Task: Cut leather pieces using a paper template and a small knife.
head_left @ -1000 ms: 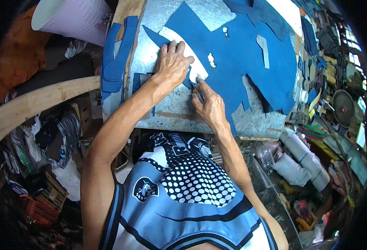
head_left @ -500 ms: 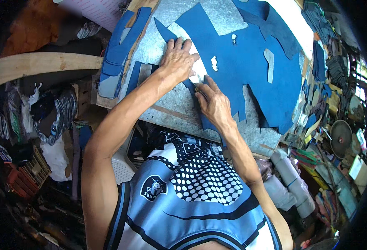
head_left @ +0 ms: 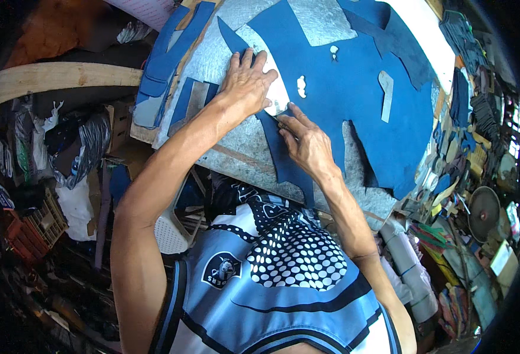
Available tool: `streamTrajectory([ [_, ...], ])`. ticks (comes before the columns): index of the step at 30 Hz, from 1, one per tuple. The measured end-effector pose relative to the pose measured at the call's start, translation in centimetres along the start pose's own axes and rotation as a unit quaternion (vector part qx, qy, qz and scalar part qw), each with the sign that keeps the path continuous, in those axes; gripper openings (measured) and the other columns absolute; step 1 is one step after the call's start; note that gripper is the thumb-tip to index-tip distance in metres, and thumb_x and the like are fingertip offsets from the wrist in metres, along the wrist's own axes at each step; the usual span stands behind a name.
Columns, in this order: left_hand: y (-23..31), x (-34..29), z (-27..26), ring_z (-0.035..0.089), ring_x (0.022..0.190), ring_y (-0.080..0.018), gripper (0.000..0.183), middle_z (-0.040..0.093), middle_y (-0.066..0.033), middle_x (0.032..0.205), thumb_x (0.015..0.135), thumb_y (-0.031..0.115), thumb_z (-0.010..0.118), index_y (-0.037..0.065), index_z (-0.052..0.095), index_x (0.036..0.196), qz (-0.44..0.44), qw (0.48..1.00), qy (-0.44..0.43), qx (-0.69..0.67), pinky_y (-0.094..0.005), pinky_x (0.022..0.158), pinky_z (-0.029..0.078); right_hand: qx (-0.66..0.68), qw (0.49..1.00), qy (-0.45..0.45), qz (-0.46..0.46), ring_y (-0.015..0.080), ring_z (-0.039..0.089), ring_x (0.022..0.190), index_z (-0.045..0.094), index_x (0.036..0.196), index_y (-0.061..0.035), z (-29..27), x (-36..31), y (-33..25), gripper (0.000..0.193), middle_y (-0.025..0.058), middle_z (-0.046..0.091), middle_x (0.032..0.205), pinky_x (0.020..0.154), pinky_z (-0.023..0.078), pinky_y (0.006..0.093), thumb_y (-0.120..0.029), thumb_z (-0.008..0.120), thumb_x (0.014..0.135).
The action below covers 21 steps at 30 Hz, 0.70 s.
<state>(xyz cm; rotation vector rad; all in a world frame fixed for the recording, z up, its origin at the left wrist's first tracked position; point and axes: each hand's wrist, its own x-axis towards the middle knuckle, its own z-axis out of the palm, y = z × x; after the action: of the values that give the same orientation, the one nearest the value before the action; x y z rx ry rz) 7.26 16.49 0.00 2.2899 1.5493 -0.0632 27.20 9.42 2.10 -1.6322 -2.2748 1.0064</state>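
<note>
A narrow white template (head_left: 279,93) with a curved edge lies on a large blue sheet (head_left: 360,76), leather or cloth. My left hand (head_left: 245,85) is spread over the template, fingers apart and pressing it flat. Against the template's near end is my right hand (head_left: 307,141), its fingers bent and drawn together. A small dark tip shows by its fingertips, but I cannot make out what it holds. A pointed blue strip (head_left: 289,165) hangs toward the table's near edge beside my right wrist. The sheet has ragged cut edges and small holes.
A grey metal-topped table (head_left: 236,147) lies beneath. A small pale angled template (head_left: 386,94) rests on the sheet's right part. Blue cut pieces (head_left: 159,65) are stacked at the left edge. A wooden beam (head_left: 65,81) juts in from the left; rolls (head_left: 410,265) stand at right.
My hands keep nearly the same places on the template, my right fingers shifting slightly along its near end. The blue strip by my right wrist has swung left and lower.
</note>
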Motion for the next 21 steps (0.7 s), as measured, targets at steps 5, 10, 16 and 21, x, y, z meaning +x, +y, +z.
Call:
streamTrajectory([
  [5,0.3,-0.1,-0.1,0.030,0.143,-0.0469,0.055,0.036,-0.0250,0.152,0.075,0.031,0.082,0.011,0.061,0.122,-0.016,1.000,-0.001,-0.013,-0.0617,0.116,0.023,-0.029,0.998,-0.005,-0.058,0.0377,0.068,0.101,0.070,0.115,-0.0130,-0.5,0.2,1.1,0.026,0.0141,0.059,0.138,0.086,0.056,0.0445,-0.015,0.066,0.090],
  [10,0.5,-0.1,-0.4,0.029,0.144,-0.0465,0.055,0.035,-0.0248,0.153,0.076,0.030,0.082,0.011,0.061,0.123,-0.027,0.999,-0.015,-0.020,-0.0616,0.117,0.022,-0.039,0.996,-0.032,-0.078,0.0371,0.068,0.095,0.070,0.115,-0.0138,-1.8,0.9,1.5,0.026,0.0114,0.062,0.135,0.084,0.057,0.0438,-0.015,0.066,0.090],
  [16,0.6,-0.1,-0.6,0.029,0.144,-0.0458,0.054,0.035,-0.0240,0.152,0.077,0.031,0.081,0.012,0.061,0.123,-0.029,0.999,-0.022,-0.012,-0.0615,0.116,0.024,-0.062,0.989,-0.063,-0.116,0.0364,0.068,0.089,0.070,0.114,-0.0152,-3.0,2.0,2.2,0.026,0.0087,0.064,0.132,0.080,0.057,0.0430,-0.015,0.066,0.089],
  [21,0.6,-0.2,-0.2,0.030,0.142,-0.0459,0.053,0.036,-0.0242,0.151,0.077,0.031,0.081,0.012,0.060,0.123,-0.024,1.000,-0.003,0.003,-0.0615,0.115,0.025,-0.083,0.982,-0.092,-0.142,0.0350,0.067,0.088,0.070,0.114,-0.0155,-3.9,3.1,2.6,0.028,0.0066,0.066,0.130,0.079,0.057,0.0427,-0.013,0.066,0.086],
])
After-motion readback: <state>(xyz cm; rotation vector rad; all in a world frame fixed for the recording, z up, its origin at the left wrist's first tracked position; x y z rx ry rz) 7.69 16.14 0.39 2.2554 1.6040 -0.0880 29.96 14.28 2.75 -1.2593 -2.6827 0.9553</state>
